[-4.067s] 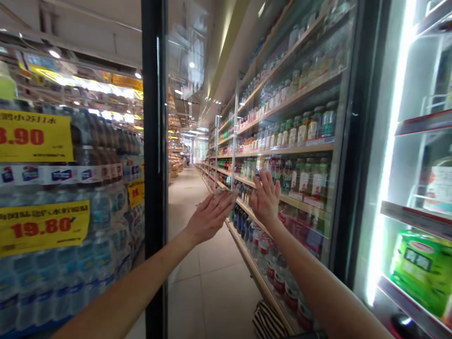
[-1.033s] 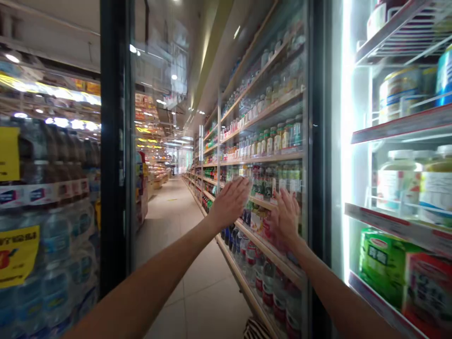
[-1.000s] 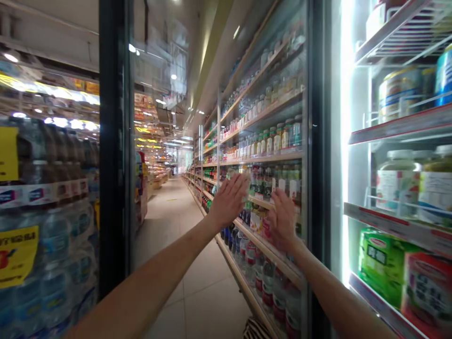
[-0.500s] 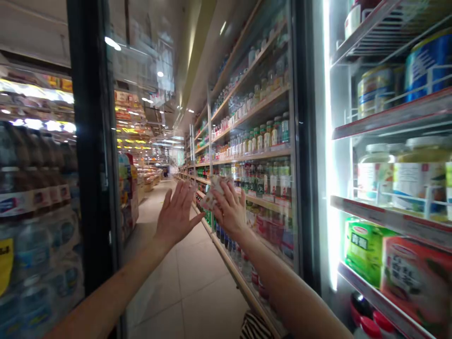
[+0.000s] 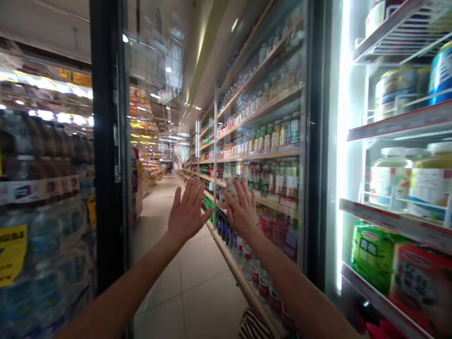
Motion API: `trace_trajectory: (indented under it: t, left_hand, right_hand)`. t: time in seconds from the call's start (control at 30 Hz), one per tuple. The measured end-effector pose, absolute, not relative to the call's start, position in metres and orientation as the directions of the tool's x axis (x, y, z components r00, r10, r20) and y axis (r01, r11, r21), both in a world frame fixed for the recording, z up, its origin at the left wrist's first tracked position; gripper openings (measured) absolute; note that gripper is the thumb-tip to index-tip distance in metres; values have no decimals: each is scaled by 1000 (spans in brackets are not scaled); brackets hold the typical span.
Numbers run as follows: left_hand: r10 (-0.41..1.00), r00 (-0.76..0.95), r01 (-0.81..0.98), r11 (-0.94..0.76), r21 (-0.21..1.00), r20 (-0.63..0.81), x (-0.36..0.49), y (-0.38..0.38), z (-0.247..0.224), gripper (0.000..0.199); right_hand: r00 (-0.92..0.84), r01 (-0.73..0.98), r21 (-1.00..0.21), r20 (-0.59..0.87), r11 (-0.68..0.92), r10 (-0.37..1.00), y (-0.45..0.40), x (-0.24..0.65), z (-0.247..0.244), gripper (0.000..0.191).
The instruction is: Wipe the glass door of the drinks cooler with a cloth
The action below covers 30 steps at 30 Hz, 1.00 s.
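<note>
A framed glass door (image 5: 160, 188) stands open in front of me, shelves and aisle showing through or in its pane. My left hand (image 5: 187, 209) lies flat against the glass, fingers stretched upward and thumb out to the right, with nothing in it. To its right, my right hand (image 5: 243, 207) presses a crumpled pale cloth with darker spots (image 5: 230, 190) to the pane. The cloth sticks out past the fingertips and on the left side; the rest is hidden under the hand.
On the right, a lit fridge holds jars (image 5: 390, 174), cans (image 5: 395, 92), a green box (image 5: 374, 256) and a red box (image 5: 422, 282) on wire shelves. Beyond the dark door frame (image 5: 108, 165) at left stand stacked bottle packs (image 5: 45, 235) with a yellow tag (image 5: 13, 254).
Both hands and the door have shifted slightly right in view, as has the fridge. The hands keep nearly the same places on the glass, the cloth still under my right hand.
</note>
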State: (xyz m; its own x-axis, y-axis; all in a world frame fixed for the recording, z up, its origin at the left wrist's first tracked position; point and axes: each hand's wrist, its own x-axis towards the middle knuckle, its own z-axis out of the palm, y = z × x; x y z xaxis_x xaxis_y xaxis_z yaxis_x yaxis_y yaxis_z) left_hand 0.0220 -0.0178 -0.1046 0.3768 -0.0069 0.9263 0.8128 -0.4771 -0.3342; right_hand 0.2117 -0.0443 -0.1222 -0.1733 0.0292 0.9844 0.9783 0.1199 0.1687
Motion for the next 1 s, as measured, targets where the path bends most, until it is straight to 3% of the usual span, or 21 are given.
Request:
trace_trajectory:
  t: [0.07,0.1,0.17,0.27,0.33,0.4,0.53,0.6,0.67,0.77,0.83,0.9,1.0]
  left_hand:
    - [-1,380,817,-469,-336,925,22,-18,-105,73]
    - [2,380,820,-464,-336,925,22,-18,-105,74]
    - [6,380,824,-457,-336,925,22,-17,-106,75]
    - [6,379,825,-455,-335,925,23,-17,-107,77]
    - [0,379,822,-459,-337,925,23,-17,-107,78]
    - [-8,375,820,-464,-335,927,24,-18,-107,78]
    - [-7,343,826,-474,-305,939,27,-21,-111,72]
    - [-7,331,829,-475,-294,944,28,-23,-115,67]
    - [-3,331,827,-480,-292,944,29,-24,-122,63]
    - [4,328,821,-497,-283,945,32,-25,-133,59]
    - [5,312,822,-504,-267,950,35,-26,-140,59]
    - [7,295,824,-508,-251,955,37,-27,-145,58]
    - [18,288,823,-515,-238,957,40,-28,-152,57]
  right_hand:
    - [-246,964,241,969,114,31,-46,218,-127,35]
    - [-223,971,220,974,92,29,-48,231,-129,35]
    - [-69,997,69,998,30,1,-53,267,-133,35]
    - [288,957,-289,957,-29,-27,-58,310,-136,42]
    - [352,935,-353,935,-24,-38,-58,310,-138,44]
    - [252,968,-252,967,4,-23,-55,287,-141,42]
    - [-129,987,124,991,99,45,-49,239,-148,37]
    - [-206,975,200,978,101,46,-50,242,-151,37]
    - [-123,991,122,992,48,17,-52,265,-154,38]
    - [157,987,-159,986,-34,-54,-54,303,-158,41]
    - [246,967,-249,966,-44,-80,-54,308,-160,43]
    - [195,980,-197,979,-20,-63,-53,291,-163,42]
    - [-18,998,17,1000,55,18,-52,244,-172,40]
